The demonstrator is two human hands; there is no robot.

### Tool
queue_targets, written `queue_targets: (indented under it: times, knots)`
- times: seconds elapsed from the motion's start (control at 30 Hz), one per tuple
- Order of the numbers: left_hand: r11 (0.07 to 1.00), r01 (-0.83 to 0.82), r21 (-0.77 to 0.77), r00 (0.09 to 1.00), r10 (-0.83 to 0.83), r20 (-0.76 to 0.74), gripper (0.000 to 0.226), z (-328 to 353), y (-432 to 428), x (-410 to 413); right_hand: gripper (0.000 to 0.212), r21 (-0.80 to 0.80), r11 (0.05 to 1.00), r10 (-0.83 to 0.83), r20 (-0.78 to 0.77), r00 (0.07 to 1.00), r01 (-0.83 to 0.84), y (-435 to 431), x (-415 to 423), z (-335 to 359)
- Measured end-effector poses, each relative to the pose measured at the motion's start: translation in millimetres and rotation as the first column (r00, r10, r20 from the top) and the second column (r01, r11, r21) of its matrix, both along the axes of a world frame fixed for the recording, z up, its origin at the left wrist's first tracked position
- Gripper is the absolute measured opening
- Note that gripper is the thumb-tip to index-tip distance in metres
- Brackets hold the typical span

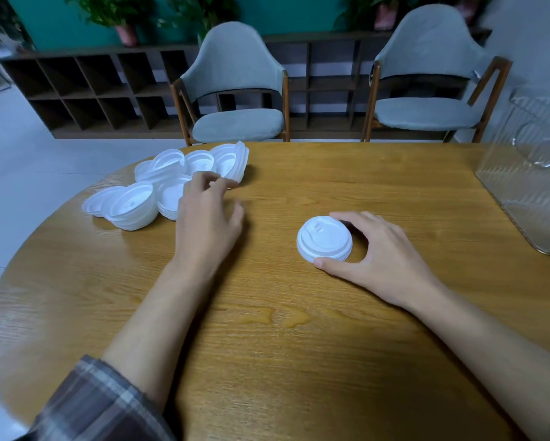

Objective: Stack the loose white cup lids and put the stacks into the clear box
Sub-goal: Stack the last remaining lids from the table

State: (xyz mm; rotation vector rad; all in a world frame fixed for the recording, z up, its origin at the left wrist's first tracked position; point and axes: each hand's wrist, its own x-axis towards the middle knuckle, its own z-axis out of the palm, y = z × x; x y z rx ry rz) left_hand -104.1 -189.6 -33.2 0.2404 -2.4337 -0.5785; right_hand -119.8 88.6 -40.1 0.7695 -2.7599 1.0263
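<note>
Wood table [267, 345]; clear box [521, 198] far right, well apart from all fingers. Loose lid pile [171, 183] just past left hand [208, 218] fingertips; fingers loosely curled, apart, holding nothing. Right hand [381, 259] thumb and fingers clamped round lid stack [324, 238].

I get one view only, from the wide-angle camera on the person's head. It faces forward and down over the wooden table [267, 361], close in, with two chairs [235, 90] beyond the far edge; the clear box [528, 186] is cropped at the frame's right edge.
</note>
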Motion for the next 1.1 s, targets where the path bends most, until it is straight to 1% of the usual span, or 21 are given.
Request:
queue_targets:
  times: [0.23, 0.3, 0.37, 0.47, 0.6, 0.67, 0.8, 0.9, 1.03, 1.1]
  knots:
    - [0.977, -0.19, -0.095, 0.976, 0.199, 0.091, 0.041, -0.2, -15.8, -0.8, 0.075, -0.015, 1.0, 0.004, 0.0, 1.0, -0.004, -1.1, -0.9, -1.4]
    - [0.968, -0.216, -0.125, 0.965, 0.231, 0.125, 0.043, -1.7, -16.9, -0.6, 0.076, -0.016, 1.0, 0.008, 0.003, 1.0, -0.008, -0.9, -1.4, -1.8]
    - [0.97, -0.216, -0.109, 0.966, 0.228, 0.124, 0.043, -1.9, -17.6, 0.0, 0.077, -0.015, 1.0, 0.012, 0.01, 1.0, -0.012, -0.9, -0.7, -1.1]
    - [0.986, -0.16, -0.05, 0.983, 0.164, 0.086, 0.04, -0.5, -15.9, -0.1, 0.078, -0.006, 1.0, 0.01, 0.016, 1.0, -0.01, -1.0, 0.6, -0.5]
    - [0.999, -0.022, 0.026, 0.999, 0.021, 0.038, 0.038, -0.3, -7.6, -1.7, 0.078, -0.027, 1.0, -0.003, 0.012, 1.0, 0.004, -1.4, -0.1, -1.5]
    - [0.997, 0.06, 0.039, 0.998, -0.06, 0.01, 0.039, 0.4, -1.7, -1.2, 0.078, -0.029, 1.0, -0.002, 0.014, 1.0, 0.002, -1.2, -0.8, -2.3]
    - [0.969, 0.248, -0.015, 0.969, -0.248, 0.006, 0.038, -0.4, 12.7, 0.5, 0.078, -0.037, 0.999, -0.003, 0.009, 1.0, 0.004, -0.7, -1.8, -3.2]
    - [0.935, 0.346, -0.073, 0.938, -0.346, 0.019, 0.038, -2.0, 17.7, -0.6, 0.078, -0.038, 0.999, -0.004, 0.012, 1.0, 0.004, -0.9, -1.8, -3.3]
    - [0.908, 0.39, -0.154, 0.92, -0.392, 0.019, 0.038, -1.0, 20.2, -0.4, 0.078, -0.031, 0.999, -0.006, -0.001, 1.0, 0.006, -1.5, -2.1, -4.0]
    - [0.91, 0.386, -0.151, 0.922, -0.385, 0.04, 0.041, -1.2, 20.0, -0.8, 0.078, -0.028, 1.0, -0.009, -0.001, 1.0, 0.009, -1.4, -2.0, -4.0]
